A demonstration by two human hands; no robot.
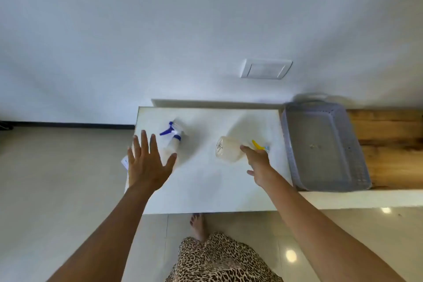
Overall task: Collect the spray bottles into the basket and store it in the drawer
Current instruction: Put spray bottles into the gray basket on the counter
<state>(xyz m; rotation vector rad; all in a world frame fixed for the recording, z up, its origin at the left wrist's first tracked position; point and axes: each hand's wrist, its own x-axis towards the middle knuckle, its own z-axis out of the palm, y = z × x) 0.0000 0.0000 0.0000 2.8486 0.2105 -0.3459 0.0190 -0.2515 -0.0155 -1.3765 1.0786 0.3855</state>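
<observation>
Hands at work over a white table [206, 185], clock directions read from the table's centre. Left hand [146, 162], at 9 o'clock: palm down, fingers straight and spread wide, gripping nothing. It lies over the lower body of the blue-trigger spray bottle [172, 143], whose trigger head is the end toward 12 o'clock; whether skin meets plastic cannot be told. Right hand [258, 162], at 3 o'clock: fingers curled round the neck of the yellow-trigger spray bottle [229, 149], just below the trigger. This bottle is tipped on its side, its base turned toward 9 o'clock and its yellow trigger toward 3 o'clock; whether it rests on the table or is lifted clear cannot be told. The two bottles are well apart.

Grey perforated basket [291, 155]: past the table's 3 o'clock edge, just beside it, standing on a wooden surface [389, 144]. White wall plate [265, 68] at 12 o'clock, above the table. Bare foot [198, 224] and leopard-print garment [217, 258] at 6 o'clock, on the tiled floor side.
</observation>
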